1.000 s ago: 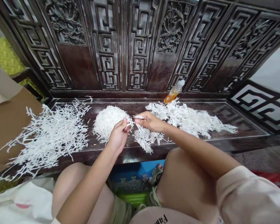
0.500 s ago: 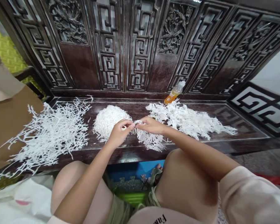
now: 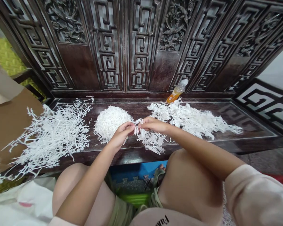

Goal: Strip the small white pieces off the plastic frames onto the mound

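Observation:
Both hands meet over the dark wooden bench (image 3: 132, 154), between two white heaps. My left hand (image 3: 123, 131) pinches the left side of a small white branched piece (image 3: 138, 121). My right hand (image 3: 153, 124) is closed on the same piece from the right. Just left of them is a rounded pile of small white bits (image 3: 110, 121). Under and right of my right hand lies a small cluster of white sprigs (image 3: 153, 142). A larger heap of white sprigs (image 3: 193, 121) spreads to the right. Long bare white branches (image 3: 58, 135) form a tangled heap at the left.
An orange drink bottle (image 3: 177, 91) leans behind the right heap. The carved wooden backrest (image 3: 165, 69) rises behind the bench. A brown cardboard box (image 3: 11, 125) stands at the far left, and a white bag (image 3: 25, 201) lies at the lower left.
My fingers have shifted slightly on the small white piece, and more of its tips show between the hands. The camera view has moved a little.

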`<state>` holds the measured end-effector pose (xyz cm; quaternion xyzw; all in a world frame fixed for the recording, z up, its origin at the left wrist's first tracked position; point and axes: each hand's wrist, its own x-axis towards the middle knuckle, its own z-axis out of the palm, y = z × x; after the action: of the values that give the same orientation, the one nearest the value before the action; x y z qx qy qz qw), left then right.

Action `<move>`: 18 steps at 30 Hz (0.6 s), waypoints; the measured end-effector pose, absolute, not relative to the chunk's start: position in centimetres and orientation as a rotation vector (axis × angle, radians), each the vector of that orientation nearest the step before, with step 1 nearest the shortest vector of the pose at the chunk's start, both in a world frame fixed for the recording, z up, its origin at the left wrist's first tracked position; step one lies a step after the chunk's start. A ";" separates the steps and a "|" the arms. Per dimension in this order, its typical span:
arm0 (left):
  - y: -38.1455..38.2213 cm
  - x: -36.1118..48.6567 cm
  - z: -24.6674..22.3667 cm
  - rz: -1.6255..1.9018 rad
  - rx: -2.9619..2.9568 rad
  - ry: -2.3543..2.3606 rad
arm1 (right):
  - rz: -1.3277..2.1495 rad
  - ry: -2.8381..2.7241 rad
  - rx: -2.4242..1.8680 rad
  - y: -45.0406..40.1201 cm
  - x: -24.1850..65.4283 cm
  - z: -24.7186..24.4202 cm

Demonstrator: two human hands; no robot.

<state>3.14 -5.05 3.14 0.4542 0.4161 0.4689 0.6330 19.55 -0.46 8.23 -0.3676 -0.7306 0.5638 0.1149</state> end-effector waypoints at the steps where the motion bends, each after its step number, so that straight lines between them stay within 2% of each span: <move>1: -5.0 3.2 3.0 1.066 1.003 0.948 | 1.625 -2.163 -1.088 -0.5 19.6 8.3; 14: -4.6 3.4 2.2 0.966 0.922 1.046 | 1.199 -2.538 -0.983 -0.8 19.1 7.8; 18: -4.7 3.3 2.0 0.922 1.043 1.159 | 0.912 -2.731 -0.958 -1.0 19.0 7.8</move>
<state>3.26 -4.65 2.00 0.4530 0.5035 0.4007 0.6170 19.00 -1.05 7.81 -0.3153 -0.8986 0.3003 0.0537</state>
